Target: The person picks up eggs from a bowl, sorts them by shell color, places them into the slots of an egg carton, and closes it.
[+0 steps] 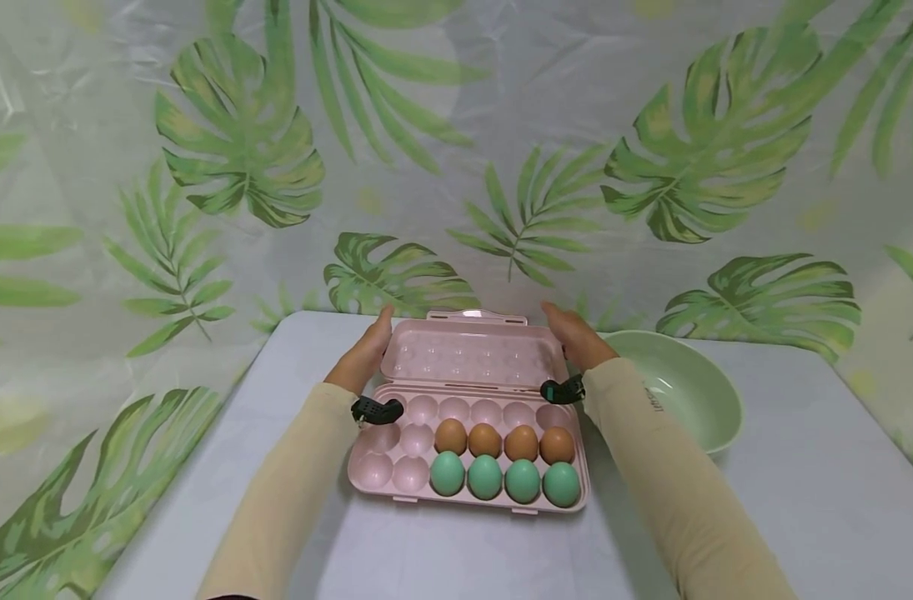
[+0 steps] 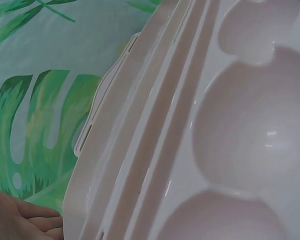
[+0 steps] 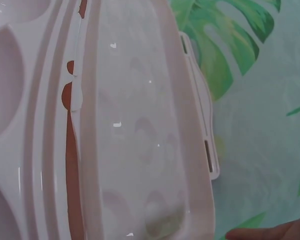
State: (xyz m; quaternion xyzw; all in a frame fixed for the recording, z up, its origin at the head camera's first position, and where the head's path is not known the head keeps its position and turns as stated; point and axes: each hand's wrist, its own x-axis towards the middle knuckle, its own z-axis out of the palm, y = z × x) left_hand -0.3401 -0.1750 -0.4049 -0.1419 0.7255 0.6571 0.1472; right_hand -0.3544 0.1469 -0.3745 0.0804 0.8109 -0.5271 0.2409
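A pink plastic egg box point(image 1: 467, 498) lies with its lid point(image 1: 474, 354) raised at the back. Several brown eggs point(image 1: 521, 443) fill cups in the middle row, and several green eggs point(image 1: 485, 477) sit in the front row. At the lid's left side is my left hand point(image 1: 368, 354), its fingers point(image 2: 32, 216) right at the edge in the left wrist view. My right hand point(image 1: 579, 340) stands at the opposite side, with straight fingers point(image 3: 270, 234) beside the lid in the right wrist view. The lid lies between the two hands.
A light green bowl point(image 1: 684, 387) stands to the right of the egg box, partly behind the right sleeve point(image 1: 666, 450). The white table point(image 1: 441, 550) backs onto a leaf-patterned sheet point(image 1: 396, 200). A latch tab point(image 1: 477, 317) sticks out from the lid's far edge.
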